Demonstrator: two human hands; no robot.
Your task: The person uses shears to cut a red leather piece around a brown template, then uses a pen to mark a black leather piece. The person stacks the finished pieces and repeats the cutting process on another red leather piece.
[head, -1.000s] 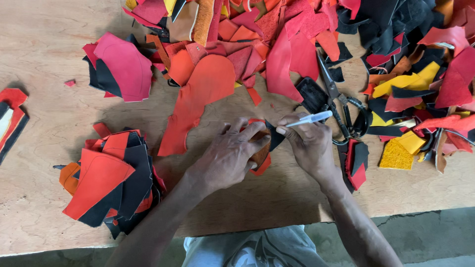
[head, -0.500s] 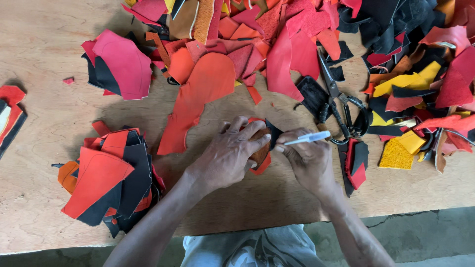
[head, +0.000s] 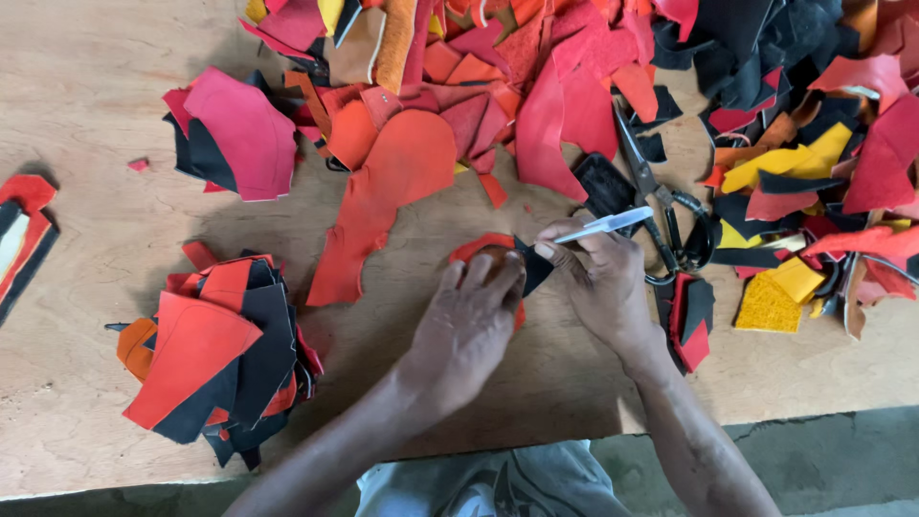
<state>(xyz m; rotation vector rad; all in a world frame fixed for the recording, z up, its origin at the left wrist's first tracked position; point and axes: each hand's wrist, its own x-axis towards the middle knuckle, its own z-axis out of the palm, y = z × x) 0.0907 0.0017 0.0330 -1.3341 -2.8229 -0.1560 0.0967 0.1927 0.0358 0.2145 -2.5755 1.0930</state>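
My left hand (head: 464, 325) lies flat, fingers spread, pressing a dark template down on a small red leather piece (head: 483, 247) on the wooden table (head: 86, 105). My right hand (head: 603, 282) grips a silver-white pen (head: 605, 226), its tip at the edge of the black piece (head: 534, 266) beside my left fingertips. Most of the red piece is hidden under my left hand.
Black scissors (head: 661, 215) lie just right of my right hand. A big heap of red, orange, black and yellow leather scraps (head: 574, 86) covers the far and right side. A stack of cut red and black pieces (head: 215, 349) sits at left, another at the left edge (head: 24, 230).
My right hand with the pen has shifted slightly left and down along the piece's edge. My left hand stays pressed on the piece.
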